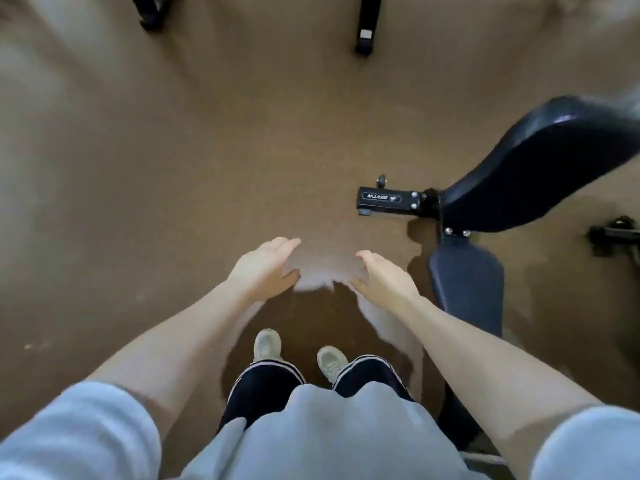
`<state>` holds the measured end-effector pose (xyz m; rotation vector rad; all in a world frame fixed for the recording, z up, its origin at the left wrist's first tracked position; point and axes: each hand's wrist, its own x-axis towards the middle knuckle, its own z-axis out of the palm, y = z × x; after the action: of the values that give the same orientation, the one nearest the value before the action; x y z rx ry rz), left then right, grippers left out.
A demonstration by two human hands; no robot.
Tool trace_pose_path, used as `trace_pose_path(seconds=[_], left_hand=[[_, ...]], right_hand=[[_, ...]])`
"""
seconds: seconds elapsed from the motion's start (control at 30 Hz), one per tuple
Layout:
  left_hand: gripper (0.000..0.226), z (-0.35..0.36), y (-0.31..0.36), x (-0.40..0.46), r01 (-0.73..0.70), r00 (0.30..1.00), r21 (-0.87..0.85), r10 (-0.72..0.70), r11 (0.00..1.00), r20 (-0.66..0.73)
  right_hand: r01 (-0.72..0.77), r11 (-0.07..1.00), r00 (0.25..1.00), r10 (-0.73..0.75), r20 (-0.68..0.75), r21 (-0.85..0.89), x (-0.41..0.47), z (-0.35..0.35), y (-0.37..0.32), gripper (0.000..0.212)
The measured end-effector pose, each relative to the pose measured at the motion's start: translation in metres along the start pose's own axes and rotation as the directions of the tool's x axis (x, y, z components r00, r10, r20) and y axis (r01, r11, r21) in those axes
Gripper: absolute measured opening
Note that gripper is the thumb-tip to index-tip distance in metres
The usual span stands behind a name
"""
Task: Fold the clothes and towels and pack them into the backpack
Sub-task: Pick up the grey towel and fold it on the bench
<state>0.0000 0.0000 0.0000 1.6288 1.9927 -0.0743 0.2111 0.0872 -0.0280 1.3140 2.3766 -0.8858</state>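
I am looking straight down at a brown carpeted floor [207, 168]. My left hand [266, 268] and my right hand [384, 278] reach forward side by side, a short gap between them. Both have their fingers apart and hold nothing. A pale blurred patch [322, 271] shows between the hands, and I cannot tell what it is. No clothes, towels or backpack are in view. My shoes [266, 344] and dark trousers stand below the hands.
A black padded bench [540, 161] with a dark seat pad [465, 282] and a black bracket [384, 200] stands close on the right. Black stand legs [367, 26] reach in at the top. Another black fitting [613, 233] sits at the right edge.
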Motion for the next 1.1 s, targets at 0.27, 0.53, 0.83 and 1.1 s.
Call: trace_pose_path(seconds=[0.27,0.53,0.83,1.1], left_hand=[[0.058,-0.014,0.007,0.071,-0.511,0.848,0.201,0.452,0.836,0.276],[0.059,-0.006,0.08,0.091,-0.916,0.401,0.259,0.707,0.306,0.583],[0.059,0.068,0.205,-0.007,-0.993,-0.09,-0.012,0.672,-0.119,0.735],[0.056,0.173,0.308,-0.156,-0.901,-0.408,-0.233,0.528,-0.366,0.745]], right_hand=[[-0.38,0.837,0.905,0.425,-0.03,0.395,-0.018,0.038,-0.019,0.051],[-0.57,0.254,0.442,0.897,0.03,0.782,-0.109,0.107,-0.056,0.048],[-0.539,-0.195,-0.038,0.978,0.207,0.82,-0.249,0.18,-0.094,0.048],[-0.3,-0.447,-0.273,0.887,0.373,0.843,-0.367,0.253,-0.101,0.055]])
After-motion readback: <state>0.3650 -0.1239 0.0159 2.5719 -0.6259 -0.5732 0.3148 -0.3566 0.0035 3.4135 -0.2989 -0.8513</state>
